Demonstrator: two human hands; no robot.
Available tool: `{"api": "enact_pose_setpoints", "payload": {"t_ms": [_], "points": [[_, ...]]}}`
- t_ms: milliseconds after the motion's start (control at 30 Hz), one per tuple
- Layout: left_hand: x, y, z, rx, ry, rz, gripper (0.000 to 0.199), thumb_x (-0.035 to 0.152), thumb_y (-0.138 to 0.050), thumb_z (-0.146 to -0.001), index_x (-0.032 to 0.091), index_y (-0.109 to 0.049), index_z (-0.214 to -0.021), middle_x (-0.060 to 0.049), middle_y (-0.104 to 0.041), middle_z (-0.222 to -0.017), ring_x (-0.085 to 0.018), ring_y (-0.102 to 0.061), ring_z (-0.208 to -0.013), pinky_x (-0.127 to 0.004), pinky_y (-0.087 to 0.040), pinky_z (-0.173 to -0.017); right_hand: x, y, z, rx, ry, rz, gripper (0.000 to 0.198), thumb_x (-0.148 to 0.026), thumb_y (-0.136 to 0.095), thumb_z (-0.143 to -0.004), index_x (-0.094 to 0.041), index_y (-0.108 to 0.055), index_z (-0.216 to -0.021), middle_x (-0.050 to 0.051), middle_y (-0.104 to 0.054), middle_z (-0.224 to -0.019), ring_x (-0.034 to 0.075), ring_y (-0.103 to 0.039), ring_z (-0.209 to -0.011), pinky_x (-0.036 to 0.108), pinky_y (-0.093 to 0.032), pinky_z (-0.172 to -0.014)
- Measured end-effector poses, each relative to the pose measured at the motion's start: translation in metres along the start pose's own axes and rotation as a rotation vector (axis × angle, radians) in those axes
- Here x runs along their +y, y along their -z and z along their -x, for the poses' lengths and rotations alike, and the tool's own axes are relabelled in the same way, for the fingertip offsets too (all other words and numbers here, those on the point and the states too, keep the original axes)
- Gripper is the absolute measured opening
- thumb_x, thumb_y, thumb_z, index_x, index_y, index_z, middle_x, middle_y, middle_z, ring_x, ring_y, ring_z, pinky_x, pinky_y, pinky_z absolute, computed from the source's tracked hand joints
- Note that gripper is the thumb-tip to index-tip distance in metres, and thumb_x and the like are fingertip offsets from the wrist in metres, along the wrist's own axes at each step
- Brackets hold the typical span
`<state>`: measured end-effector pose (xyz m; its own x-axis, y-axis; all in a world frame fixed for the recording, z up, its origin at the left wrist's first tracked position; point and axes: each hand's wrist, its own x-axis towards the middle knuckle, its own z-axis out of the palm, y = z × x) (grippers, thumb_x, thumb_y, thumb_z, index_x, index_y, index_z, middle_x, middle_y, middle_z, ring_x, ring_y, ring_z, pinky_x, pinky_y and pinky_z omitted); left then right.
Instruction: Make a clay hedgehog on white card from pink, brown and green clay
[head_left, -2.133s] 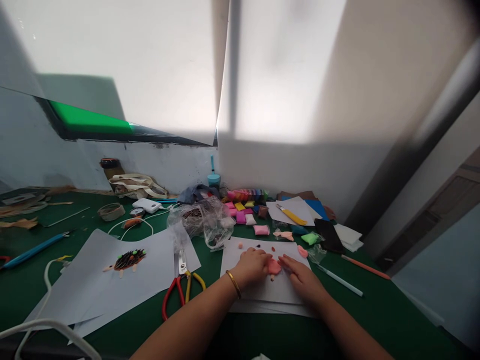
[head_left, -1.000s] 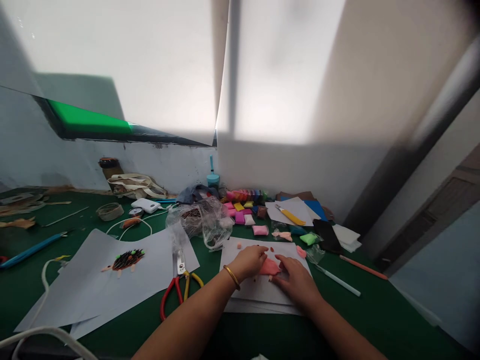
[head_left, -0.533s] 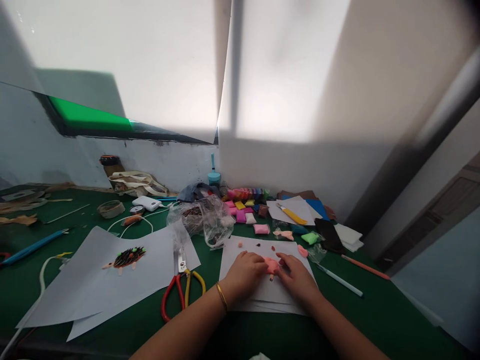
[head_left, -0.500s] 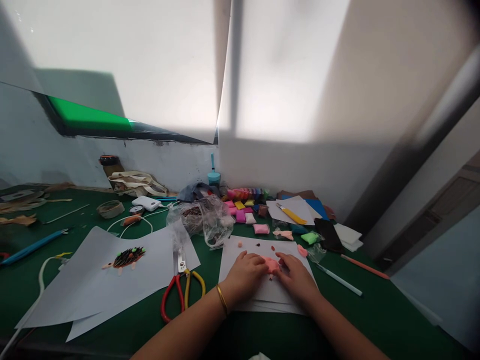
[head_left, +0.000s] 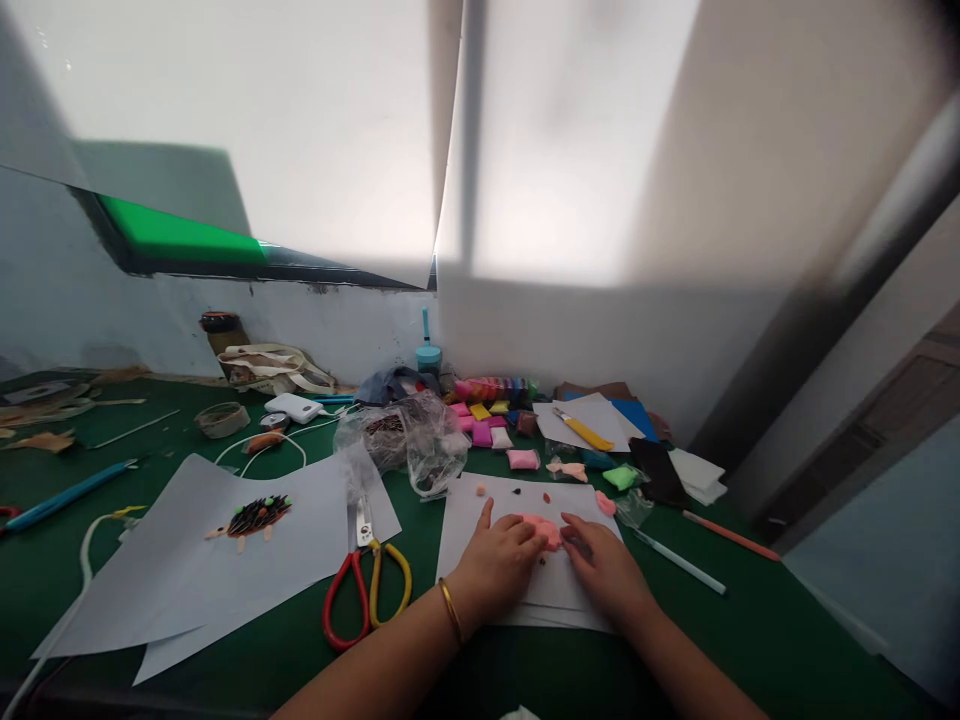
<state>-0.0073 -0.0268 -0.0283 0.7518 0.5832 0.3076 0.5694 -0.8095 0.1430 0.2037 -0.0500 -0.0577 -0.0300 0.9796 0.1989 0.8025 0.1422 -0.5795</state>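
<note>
A flattened lump of pink modelling clay (head_left: 543, 532) lies on white paper (head_left: 472, 492) in front of me. My left hand (head_left: 501, 556) rests with its fingers laid flat over the clay's left side, thumb stretched away. At the clay's right edge, my right hand (head_left: 604, 566) touches with its fingertips, fingers loosely extended. Above the clay on the sheet are a small peach ball (head_left: 480, 490), a tiny dark piece (head_left: 516, 491) and a small red piece (head_left: 546, 497). Another pink clay piece (head_left: 605, 502) sits by the paper's right edge. My hands cover part of the lump.
Left of the paper lie scissors (head_left: 365, 580) with red and yellow handles and a spiky hedgehog figure (head_left: 259, 517) on white sheets. Bagged clay packets (head_left: 523, 459), a yellow cutter (head_left: 587, 430) and plastic bags (head_left: 405, 440) are behind. A pen (head_left: 682, 562) lies to the right.
My left hand has shifted slightly right over the clay, its thumb spreading outward. My right hand has moved slightly right, uncovering more of the clay, which looks flatter and wider.
</note>
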Motion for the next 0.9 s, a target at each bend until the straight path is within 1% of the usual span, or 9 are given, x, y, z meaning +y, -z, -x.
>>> {"api": "enact_pose_setpoints", "payload": {"t_ms": [100,200,300,367,467,600,667,733,900], "points": [[0.004,0.000,-0.003,0.016,-0.030,-0.054,0.033,0.029,-0.035,-0.093,0.029,-0.053,-0.121,-0.003,-0.057,-0.123,-0.022,-0.044,-0.117,-0.057,-0.003,-0.108,0.004,0.001,0.006,-0.020,0.012,0.009,0.048,-0.021,-0.040,-0.081,-0.018,-0.051,-0.128,0.005,-0.064,-0.115,0.018,-0.056,-0.109,0.032,-0.039,-0.097],[0.010,0.001,-0.005,0.013,-0.057,-0.110,0.036,0.032,-0.034,-0.093,0.028,-0.053,-0.124,-0.004,-0.058,-0.120,-0.023,-0.045,-0.116,-0.058,-0.001,-0.108,0.007,-0.002,0.009,-0.042,0.038,0.031,0.051,-0.016,-0.039,-0.078,-0.017,-0.052,-0.127,0.004,-0.063,-0.119,0.017,-0.054,-0.113,0.032,-0.036,-0.101],[0.015,0.001,-0.006,-0.005,-0.060,-0.132,0.040,0.038,-0.035,-0.092,0.026,-0.051,-0.126,-0.005,-0.059,-0.119,-0.025,-0.046,-0.115,-0.059,0.000,-0.108,0.008,-0.005,0.009,-0.060,0.008,0.011,0.052,-0.017,-0.038,-0.078,-0.016,-0.051,-0.128,0.004,-0.062,-0.121,0.017,-0.054,-0.114,0.032,-0.037,-0.101],[0.014,-0.001,-0.008,-0.011,-0.046,-0.110,0.040,0.040,-0.035,-0.092,0.026,-0.050,-0.127,-0.004,-0.059,-0.120,-0.024,-0.046,-0.116,-0.058,-0.001,-0.109,0.007,-0.005,0.010,-0.070,-0.020,-0.019,0.050,-0.021,-0.038,-0.080,-0.017,-0.051,-0.128,0.004,-0.062,-0.121,0.017,-0.055,-0.112,0.032,-0.039,-0.099],[0.010,-0.002,-0.010,0.008,0.004,-0.013,0.040,0.036,-0.032,-0.093,0.027,-0.048,-0.129,-0.003,-0.057,-0.125,-0.021,-0.047,-0.118,-0.053,-0.004,-0.111,0.002,-0.002,0.008,-0.042,-0.027,-0.030,0.046,-0.029,-0.043,-0.082,-0.019,-0.053,-0.126,0.006,-0.063,-0.116,0.019,-0.056,-0.107,0.032,-0.041,-0.095],[-0.002,0.001,-0.008,0.061,0.088,0.059,0.041,0.031,-0.036,-0.092,0.025,-0.045,-0.131,-0.004,-0.055,-0.129,-0.019,-0.046,-0.120,-0.048,-0.006,-0.113,-0.008,0.000,0.000,-0.016,-0.004,0.031,0.051,-0.038,-0.055,-0.078,-0.021,-0.052,-0.126,0.006,-0.065,-0.107,0.022,-0.056,-0.101,0.033,-0.041,-0.089],[-0.007,0.004,-0.004,0.091,0.117,0.060,0.040,0.030,-0.036,-0.091,0.025,-0.046,-0.130,-0.004,-0.056,-0.126,-0.018,-0.047,-0.119,-0.047,-0.006,-0.113,-0.012,0.000,-0.004,-0.019,-0.003,0.075,0.053,-0.039,-0.059,-0.075,-0.023,-0.053,-0.125,0.006,-0.065,-0.103,0.024,-0.056,-0.098,0.033,-0.041,-0.086],[-0.012,0.003,0.001,0.114,0.139,0.053,0.039,0.027,-0.035,-0.091,0.024,-0.048,-0.129,-0.005,-0.057,-0.125,-0.018,-0.048,-0.118,-0.046,-0.008,-0.114,-0.014,-0.001,-0.007,-0.023,0.002,0.100,0.052,-0.039,-0.059,-0.075,-0.024,-0.053,-0.125,0.005,-0.064,-0.100,0.024,-0.055,-0.097,0.033,-0.040,-0.084],[-0.019,-0.007,0.012,0.120,0.154,0.009,0.039,0.028,-0.040,-0.089,0.024,-0.050,-0.127,-0.006,-0.055,-0.128,-0.021,-0.045,-0.123,-0.050,-0.011,-0.112,-0.016,-0.003,-0.006,0.001,0.036,0.071,0.044,-0.036,-0.050,-0.083,-0.022,-0.053,-0.124,0.005,-0.065,-0.095,0.022,-0.055,-0.094,0.032,-0.041,-0.084]]}}
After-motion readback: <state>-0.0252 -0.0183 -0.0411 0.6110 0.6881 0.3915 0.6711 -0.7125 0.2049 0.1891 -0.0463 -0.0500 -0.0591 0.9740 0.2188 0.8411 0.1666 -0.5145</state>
